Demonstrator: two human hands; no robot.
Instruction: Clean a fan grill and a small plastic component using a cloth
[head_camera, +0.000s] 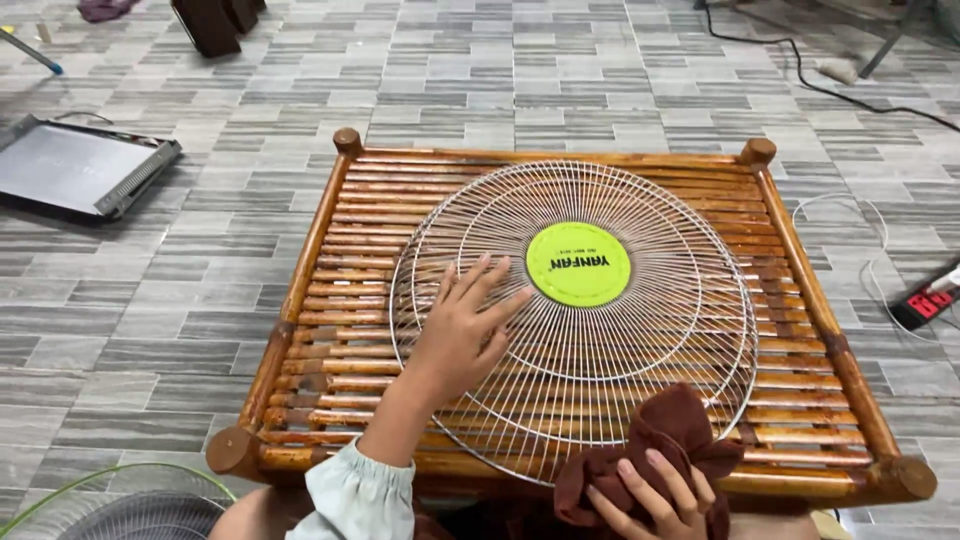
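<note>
Fan grille (590, 330) is laid flat on the slatted tabletop (330, 250), pinned at 9 o'clock by the left hand (462, 335), fingers spread. Brown cloth (655, 440) is bunched in the right hand (650, 500) at the 6 o'clock rim; wiping looks barely begun.

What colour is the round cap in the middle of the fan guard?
Lime green cap, in the head view.

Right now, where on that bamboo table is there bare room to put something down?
Bare slats lie left of the fan grille, toward the table's left rail, and a narrow strip along the far rail. The near edge is crowded by the left hand and the right hand gripping a brown cloth.
</note>
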